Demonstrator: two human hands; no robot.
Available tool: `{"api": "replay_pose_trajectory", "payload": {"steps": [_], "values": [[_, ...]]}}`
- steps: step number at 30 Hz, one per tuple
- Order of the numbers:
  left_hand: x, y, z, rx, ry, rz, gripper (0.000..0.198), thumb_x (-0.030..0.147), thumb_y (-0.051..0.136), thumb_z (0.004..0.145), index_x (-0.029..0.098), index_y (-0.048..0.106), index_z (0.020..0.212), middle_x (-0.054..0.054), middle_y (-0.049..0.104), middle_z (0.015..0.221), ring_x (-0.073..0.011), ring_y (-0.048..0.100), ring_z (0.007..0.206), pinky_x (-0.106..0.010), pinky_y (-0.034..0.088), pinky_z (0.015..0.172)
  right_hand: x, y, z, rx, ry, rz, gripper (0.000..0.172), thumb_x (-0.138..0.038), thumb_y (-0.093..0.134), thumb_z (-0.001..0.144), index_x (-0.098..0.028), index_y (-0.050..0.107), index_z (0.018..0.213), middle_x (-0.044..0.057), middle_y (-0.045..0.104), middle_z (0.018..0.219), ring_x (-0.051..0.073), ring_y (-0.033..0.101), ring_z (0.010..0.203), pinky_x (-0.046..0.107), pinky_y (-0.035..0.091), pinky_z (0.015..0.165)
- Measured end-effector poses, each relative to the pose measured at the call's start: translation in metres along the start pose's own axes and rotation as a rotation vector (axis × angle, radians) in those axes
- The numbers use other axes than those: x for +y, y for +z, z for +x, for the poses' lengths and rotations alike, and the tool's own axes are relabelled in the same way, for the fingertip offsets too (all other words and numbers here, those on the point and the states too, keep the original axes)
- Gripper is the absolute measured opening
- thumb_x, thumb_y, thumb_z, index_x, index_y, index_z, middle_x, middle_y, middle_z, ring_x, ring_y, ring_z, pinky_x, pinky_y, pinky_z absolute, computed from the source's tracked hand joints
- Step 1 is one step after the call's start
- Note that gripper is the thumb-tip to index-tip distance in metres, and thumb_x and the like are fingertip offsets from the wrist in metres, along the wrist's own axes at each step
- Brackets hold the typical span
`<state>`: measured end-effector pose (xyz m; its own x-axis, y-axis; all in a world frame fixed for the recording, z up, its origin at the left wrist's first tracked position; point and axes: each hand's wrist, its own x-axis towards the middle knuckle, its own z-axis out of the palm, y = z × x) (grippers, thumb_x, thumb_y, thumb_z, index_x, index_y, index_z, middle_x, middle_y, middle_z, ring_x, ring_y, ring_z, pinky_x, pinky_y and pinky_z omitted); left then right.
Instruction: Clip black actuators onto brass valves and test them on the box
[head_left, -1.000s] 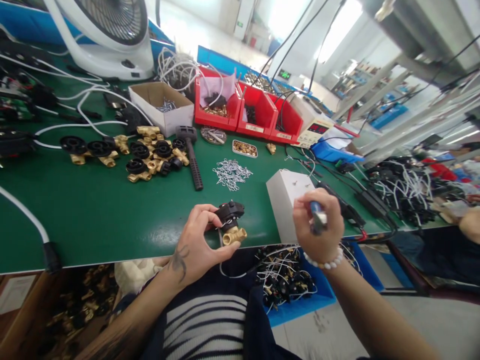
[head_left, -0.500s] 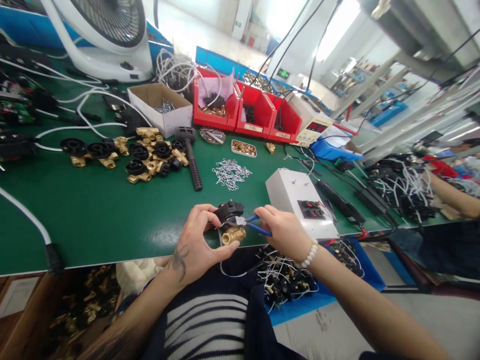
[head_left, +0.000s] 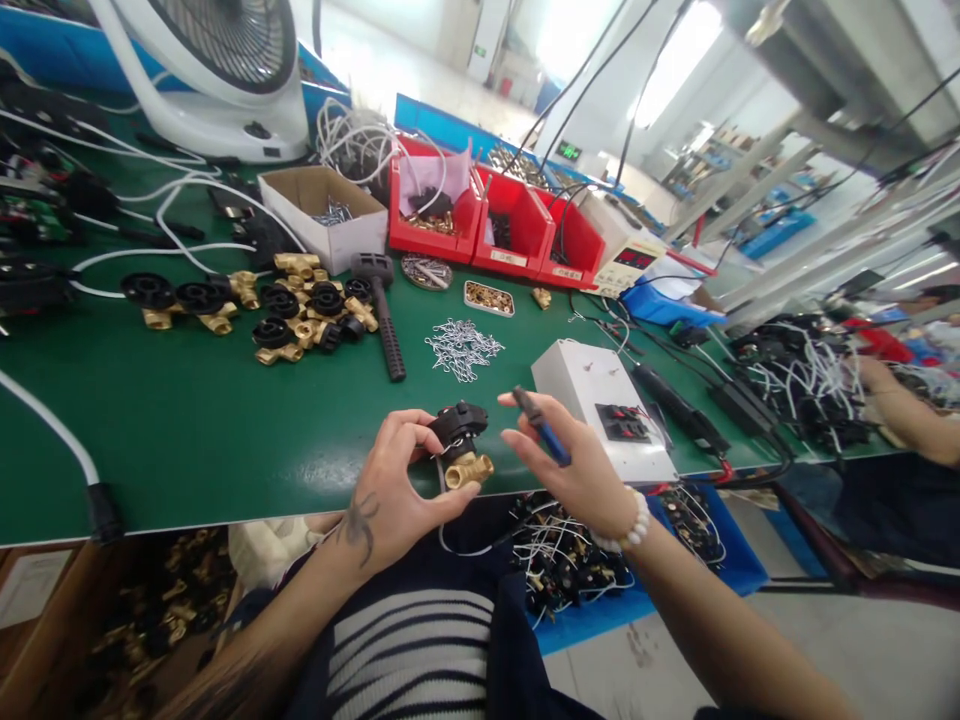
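Pliers (head_left: 541, 427) left valve (head_left: 459, 425); handles half-hidden.

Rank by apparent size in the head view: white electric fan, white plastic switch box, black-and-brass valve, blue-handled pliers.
1. White electric fan (cropped).
2. White plastic switch box.
3. Black-and-brass valve.
4. Blue-handled pliers, partly hidden.

The camera sits on my head and looks forward and down over the green worktop (head_left: 187, 430). Nearest the lens, at 6 o'clock, is my striped top (head_left: 420, 640). Just above it are my left hand (head_left: 397, 490) on the brass valve (head_left: 466, 455) and my right hand (head_left: 577, 470) on the blue-handled pliers (head_left: 544, 432). Farthest off, the fan (head_left: 217, 60) stands at 11 o'clock and the red bins (head_left: 517, 235) at 12. A co-worker's arm (head_left: 907, 420) shows at 3 o'clock.
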<state>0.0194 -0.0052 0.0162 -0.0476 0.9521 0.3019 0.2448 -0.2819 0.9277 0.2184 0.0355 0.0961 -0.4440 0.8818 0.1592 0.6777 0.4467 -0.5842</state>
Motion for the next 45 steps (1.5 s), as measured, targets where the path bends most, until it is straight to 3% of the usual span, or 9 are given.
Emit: {"api": "replay_pose_trajectory", "payload": {"steps": [2, 4, 8, 12, 21, 35, 38, 42, 45], "values": [[0.0, 0.0, 0.0, 0.002, 0.01, 0.017, 0.031, 0.032, 0.078, 0.071, 0.021, 0.054, 0.088, -0.009, 0.056, 0.113, -0.0264, 0.06, 0.108, -0.05, 0.055, 0.094, -0.007, 0.006, 0.003, -0.061, 0.091, 0.261, 0.052, -0.038, 0.06, 0.093, -0.017, 0.052, 0.14, 0.005, 0.065, 0.101, 0.015, 0.06, 0.08, 0.029, 0.049, 0.073], [0.0, -0.001, -0.001, -0.001, 0.029, 0.044, 0.032, 0.032, 0.079, 0.072, 0.021, 0.054, 0.089, -0.008, 0.056, 0.113, -0.026, 0.059, 0.109, -0.05, 0.055, 0.095, -0.011, 0.013, 0.007, -0.126, 0.149, 0.395, 0.056, -0.041, 0.063, 0.089, -0.019, 0.054, 0.14, 0.005, 0.065, 0.106, 0.016, 0.06, 0.085, 0.03, 0.05, 0.079], [-0.001, -0.006, -0.003, -0.062, 0.083, 0.049, 0.027, 0.039, 0.072, 0.083, 0.022, 0.055, 0.096, -0.007, 0.056, 0.116, -0.023, 0.059, 0.109, -0.043, 0.057, 0.092, -0.012, 0.019, 0.013, -0.17, 0.209, 0.419, 0.05, -0.04, 0.067, 0.086, -0.019, 0.06, 0.132, 0.004, 0.065, 0.106, 0.019, 0.061, 0.094, 0.033, 0.049, 0.085], [-0.002, -0.007, -0.004, -0.076, 0.114, 0.075, 0.008, 0.029, 0.053, 0.098, 0.023, 0.058, 0.1, -0.006, 0.057, 0.117, -0.0186, 0.06, 0.111, -0.036, 0.058, 0.091, -0.012, 0.017, 0.013, -0.169, 0.232, 0.374, 0.047, -0.037, 0.067, 0.085, -0.019, 0.06, 0.128, 0.004, 0.065, 0.103, 0.019, 0.061, 0.094, 0.034, 0.049, 0.086], [-0.001, 0.003, -0.004, 0.032, 0.227, 0.224, 0.006, 0.019, 0.054, 0.097, 0.02, 0.058, 0.093, -0.007, 0.06, 0.11, -0.0195, 0.063, 0.105, -0.036, 0.058, 0.09, -0.013, 0.021, 0.011, -0.111, 0.219, 0.346, 0.04, -0.04, 0.064, 0.085, -0.02, 0.06, 0.119, 0.004, 0.067, 0.112, 0.02, 0.064, 0.098, 0.035, 0.05, 0.091], [0.001, 0.003, -0.005, 0.052, 0.132, 0.159, 0.01, 0.021, 0.052, 0.097, 0.021, 0.058, 0.089, -0.007, 0.06, 0.109, -0.0205, 0.062, 0.108, -0.039, 0.057, 0.093, -0.018, 0.028, 0.011, -0.048, 0.196, 0.237, 0.035, -0.04, 0.06, 0.089, -0.021, 0.063, 0.117, 0.004, 0.072, 0.106, 0.02, 0.068, 0.089, 0.032, 0.053, 0.08], [0.001, 0.002, -0.008, 0.028, 0.113, 0.122, 0.007, 0.028, 0.053, 0.097, 0.022, 0.057, 0.098, -0.008, 0.059, 0.115, -0.0215, 0.061, 0.111, -0.04, 0.057, 0.093, -0.02, 0.029, 0.009, -0.043, 0.205, 0.216, 0.033, -0.04, 0.059, 0.088, -0.021, 0.064, 0.114, 0.005, 0.072, 0.103, 0.02, 0.067, 0.085, 0.032, 0.052, 0.076], [0.002, 0.005, -0.011, 0.026, 0.171, 0.189, 0.04, 0.043, 0.073, 0.084, 0.022, 0.051, 0.11, -0.011, 0.056, 0.121, -0.0273, 0.059, 0.115, -0.047, 0.056, 0.095, -0.025, 0.031, 0.009, -0.024, 0.207, 0.188, 0.036, -0.041, 0.058, 0.089, -0.02, 0.062, 0.119, 0.006, 0.071, 0.109, 0.021, 0.066, 0.093, 0.034, 0.052, 0.083], [0.003, 0.009, -0.011, 0.085, 0.161, 0.232, 0.037, 0.035, 0.079, 0.079, 0.022, 0.051, 0.099, -0.01, 0.057, 0.116, -0.0267, 0.06, 0.111, -0.045, 0.057, 0.093, -0.027, 0.026, 0.012, -0.077, 0.162, 0.193, 0.037, -0.038, 0.059, 0.091, -0.019, 0.06, 0.123, 0.006, 0.07, 0.112, 0.02, 0.066, 0.095, 0.033, 0.051, 0.085]]}}
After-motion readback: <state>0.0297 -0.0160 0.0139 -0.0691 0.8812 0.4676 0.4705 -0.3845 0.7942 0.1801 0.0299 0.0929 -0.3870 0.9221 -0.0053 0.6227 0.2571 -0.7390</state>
